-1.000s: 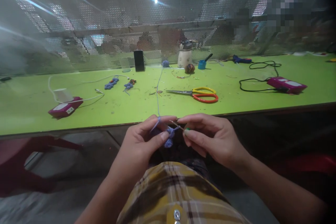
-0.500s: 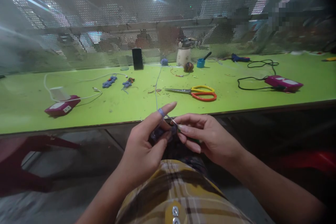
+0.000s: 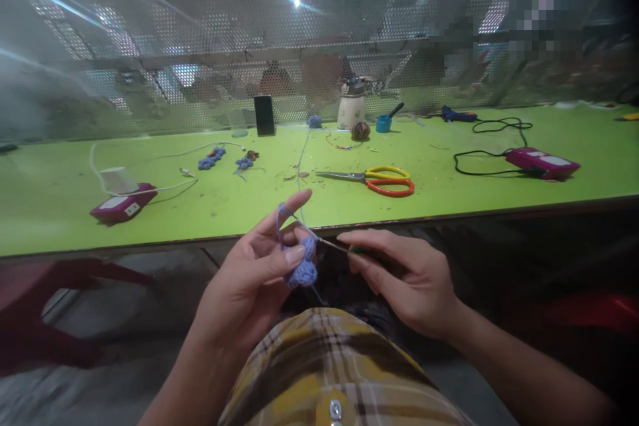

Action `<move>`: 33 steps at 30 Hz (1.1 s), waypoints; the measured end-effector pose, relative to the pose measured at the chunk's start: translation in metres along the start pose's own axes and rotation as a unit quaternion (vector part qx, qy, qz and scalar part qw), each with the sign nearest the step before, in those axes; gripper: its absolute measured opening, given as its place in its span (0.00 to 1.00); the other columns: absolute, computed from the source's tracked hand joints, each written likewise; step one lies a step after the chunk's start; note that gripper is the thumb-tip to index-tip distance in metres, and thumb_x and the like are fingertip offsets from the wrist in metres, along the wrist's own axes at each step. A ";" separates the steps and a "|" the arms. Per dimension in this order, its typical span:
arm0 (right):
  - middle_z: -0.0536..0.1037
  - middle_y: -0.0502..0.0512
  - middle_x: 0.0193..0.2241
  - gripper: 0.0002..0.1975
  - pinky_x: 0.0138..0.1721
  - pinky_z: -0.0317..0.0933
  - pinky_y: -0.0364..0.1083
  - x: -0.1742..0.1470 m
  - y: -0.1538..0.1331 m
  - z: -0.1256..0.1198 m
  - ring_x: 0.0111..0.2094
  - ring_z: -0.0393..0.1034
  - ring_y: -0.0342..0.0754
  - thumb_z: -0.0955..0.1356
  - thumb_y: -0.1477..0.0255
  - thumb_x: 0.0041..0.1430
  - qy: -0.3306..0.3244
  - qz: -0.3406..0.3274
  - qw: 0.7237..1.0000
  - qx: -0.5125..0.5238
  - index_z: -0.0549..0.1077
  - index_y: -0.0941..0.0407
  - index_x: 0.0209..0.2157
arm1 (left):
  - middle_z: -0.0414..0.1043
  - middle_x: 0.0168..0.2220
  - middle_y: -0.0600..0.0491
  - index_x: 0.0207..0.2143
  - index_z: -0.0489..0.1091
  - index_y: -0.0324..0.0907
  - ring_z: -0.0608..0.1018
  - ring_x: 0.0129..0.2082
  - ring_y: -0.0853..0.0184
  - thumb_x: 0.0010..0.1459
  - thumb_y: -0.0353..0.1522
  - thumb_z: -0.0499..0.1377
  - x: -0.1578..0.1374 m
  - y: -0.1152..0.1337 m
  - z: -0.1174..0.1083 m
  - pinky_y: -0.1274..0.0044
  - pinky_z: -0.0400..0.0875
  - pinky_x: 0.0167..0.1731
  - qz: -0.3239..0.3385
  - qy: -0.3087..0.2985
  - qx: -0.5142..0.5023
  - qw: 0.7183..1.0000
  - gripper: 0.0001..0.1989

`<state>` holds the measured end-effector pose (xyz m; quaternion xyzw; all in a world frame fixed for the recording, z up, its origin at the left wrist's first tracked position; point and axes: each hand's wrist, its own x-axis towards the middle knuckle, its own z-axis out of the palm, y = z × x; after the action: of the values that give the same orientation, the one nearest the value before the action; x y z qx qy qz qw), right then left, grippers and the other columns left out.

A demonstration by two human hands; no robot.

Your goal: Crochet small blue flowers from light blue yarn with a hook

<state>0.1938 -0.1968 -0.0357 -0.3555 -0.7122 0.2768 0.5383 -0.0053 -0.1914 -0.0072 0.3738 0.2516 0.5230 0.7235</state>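
My left hand (image 3: 254, 269) pinches a small blue-purple crochet piece (image 3: 303, 273) between thumb and fingers, just in front of the table edge. Its index finger is raised with yarn (image 3: 301, 196) looped round it. That strand runs up across the table to a blue yarn ball (image 3: 315, 121). My right hand (image 3: 407, 273) is closed round the dark green handle of a crochet hook (image 3: 335, 245). The hook's thin metal tip meets the yarn at the top of the piece. Most of the handle is hidden by my fingers.
On the green table (image 3: 239, 206) lie scissors (image 3: 369, 178) and blue crocheted pieces (image 3: 212, 158). Further back stand a phone (image 3: 264, 115), a bottle (image 3: 352, 106), a multicoloured yarn ball (image 3: 360, 131) and a blue pot (image 3: 383, 123). Purple power boxes (image 3: 542, 164) with cables sit at both sides.
My left hand has turned and shifted left, bringing the crochet piece into clear view. My right hand has moved right and slightly down with the hook, and the hands are further apart.
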 end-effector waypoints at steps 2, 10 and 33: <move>0.81 0.54 0.31 0.12 0.26 0.66 0.44 -0.002 0.001 -0.005 0.26 0.71 0.44 0.71 0.78 0.58 -0.015 -0.021 1.000 -0.008 0.80 0.52 0.43 | 0.72 0.32 0.54 0.52 0.75 0.45 0.72 0.29 0.75 0.52 0.24 0.65 -0.001 -0.002 0.001 0.85 0.67 0.31 -0.014 0.006 0.006 1.000 0.24; 0.74 0.49 0.22 0.12 0.14 0.50 0.37 0.004 0.007 0.001 0.15 0.58 0.36 0.72 0.69 0.59 -0.076 0.187 0.944 0.263 0.78 0.56 0.44 | 0.71 0.34 0.54 0.50 0.77 0.52 0.72 0.35 0.67 0.55 0.29 0.66 0.002 -0.014 -0.004 0.76 0.67 0.39 -0.003 -0.027 0.212 0.977 0.20; 0.82 0.55 0.36 0.17 0.28 0.68 0.42 -0.003 0.002 0.002 0.28 0.75 0.44 0.69 0.82 0.58 0.019 -0.093 0.995 -0.039 0.77 0.53 0.47 | 0.73 0.33 0.55 0.43 0.80 0.51 0.74 0.30 0.72 0.46 0.23 0.67 -0.002 -0.010 0.000 0.81 0.71 0.33 0.008 -0.039 -0.060 0.997 0.21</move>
<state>0.1931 -0.1977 -0.0392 -0.3137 -0.7418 0.1909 0.5611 -0.0003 -0.1949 -0.0158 0.3523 0.1880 0.5279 0.7496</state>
